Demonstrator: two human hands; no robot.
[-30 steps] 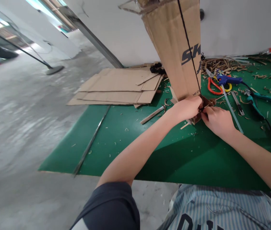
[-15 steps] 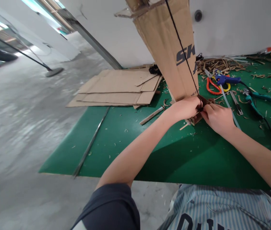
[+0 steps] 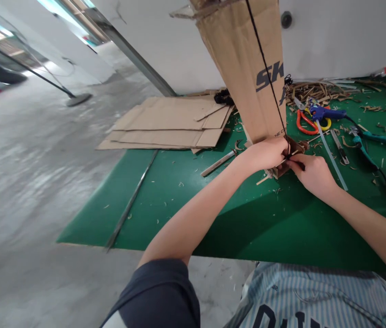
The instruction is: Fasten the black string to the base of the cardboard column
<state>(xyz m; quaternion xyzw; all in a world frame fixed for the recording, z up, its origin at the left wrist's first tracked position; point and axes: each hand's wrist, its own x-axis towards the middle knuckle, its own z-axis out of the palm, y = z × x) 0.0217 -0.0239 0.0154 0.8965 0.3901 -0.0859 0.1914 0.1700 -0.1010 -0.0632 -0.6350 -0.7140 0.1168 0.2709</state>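
Note:
A tall cardboard structure (image 3: pixel 244 59) with dark printed letters stands on the green tabletop (image 3: pixel 172 200). Down its front runs a taut black cord (image 3: pixel 267 70), which ends between my hands at the structure's base. My left hand (image 3: pixel 273 152) is closed at the cord's lower end, its fingertips partly hidden against the cardboard. Close beside it, my right hand (image 3: pixel 312 171) pinches the black cord with thumb and forefinger. A thin light strip shows between the two hands; which hand touches it I cannot tell.
Flat cardboard sheets (image 3: pixel 165 118) lie at the back left. To the right are red-handled scissors (image 3: pixel 305 124), a blue glue gun (image 3: pixel 326 113), a utility knife (image 3: pixel 339 146) and teal pliers (image 3: pixel 363 146). Cardboard scraps (image 3: pixel 329 91) pile along the wall. A metal strip (image 3: pixel 133 198) crosses the left side.
My right hand has turned slightly, and its thumb and forefinger now show more plainly, a little apart from my left. The whole view has shifted slightly.

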